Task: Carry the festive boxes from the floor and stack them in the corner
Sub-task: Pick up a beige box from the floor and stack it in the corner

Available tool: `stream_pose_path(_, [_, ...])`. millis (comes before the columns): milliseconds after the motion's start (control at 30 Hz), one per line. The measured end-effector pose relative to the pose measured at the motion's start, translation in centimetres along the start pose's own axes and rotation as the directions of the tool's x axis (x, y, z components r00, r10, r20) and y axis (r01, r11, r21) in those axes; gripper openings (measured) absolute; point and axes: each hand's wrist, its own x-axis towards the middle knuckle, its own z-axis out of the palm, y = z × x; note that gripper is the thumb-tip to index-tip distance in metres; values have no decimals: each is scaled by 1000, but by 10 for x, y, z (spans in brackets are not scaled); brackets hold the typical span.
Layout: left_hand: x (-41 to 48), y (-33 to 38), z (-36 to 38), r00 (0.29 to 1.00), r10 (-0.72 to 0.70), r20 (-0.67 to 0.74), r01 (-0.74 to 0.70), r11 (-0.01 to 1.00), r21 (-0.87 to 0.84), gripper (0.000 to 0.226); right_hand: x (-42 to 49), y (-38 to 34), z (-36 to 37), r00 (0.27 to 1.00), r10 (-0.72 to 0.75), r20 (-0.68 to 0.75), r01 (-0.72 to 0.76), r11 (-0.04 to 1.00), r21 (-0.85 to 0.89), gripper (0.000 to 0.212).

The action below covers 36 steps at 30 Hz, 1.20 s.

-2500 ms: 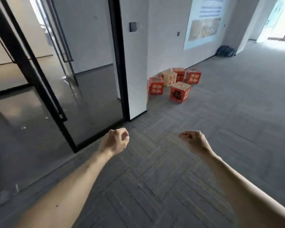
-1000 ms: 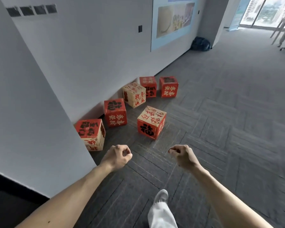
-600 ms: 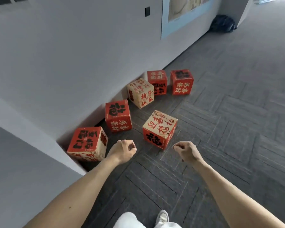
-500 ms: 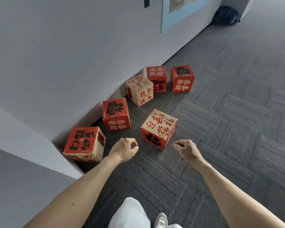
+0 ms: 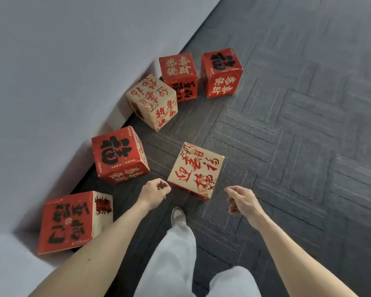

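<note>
While six festive boxes [image 5: 120, 154] sit on the grey carpet floor [image 5: 298, 146] by the wall [image 5: 62, 71], the cream-topped box [image 5: 196, 170] lies apart from the rest, just ahead between the left hand [image 5: 156, 192] and right hand [image 5: 241, 200], both loosely curled, holding nothing.
</note>
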Motion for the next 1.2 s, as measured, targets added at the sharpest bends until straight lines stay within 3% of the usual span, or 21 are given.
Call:
stream_pose_path(200, [143,6,1,995,-82,58,83,996,-22,10,124,4,22,992,119,-43,-117,992,49,22])
stream_pose_path(400, [268,-30,52,989,-105,108,97,993,74,9,241,54,47,976,203,-82,-196,977,83,21])
stream_pose_path(633, [379,-81,129,981,-141,132,120,980,157,47,355,138,66,965,255,-59,-256,966,-20,55])
stream_pose_path(833, [430,-116,167,962,-231,146,210,967,146,70,410,180,81,940,341,20,-342,939,46,78])
stream_pose_path(1000, [439,-126,181,955,-229,186,204,968,149,61,429,199,93,938,341,57,-344,937,63,47])
stream_pose_path(1200, [440,-125,176,938,-294,184,282,955,90,75,431,190,93,925,379,15,-379,922,85,43])
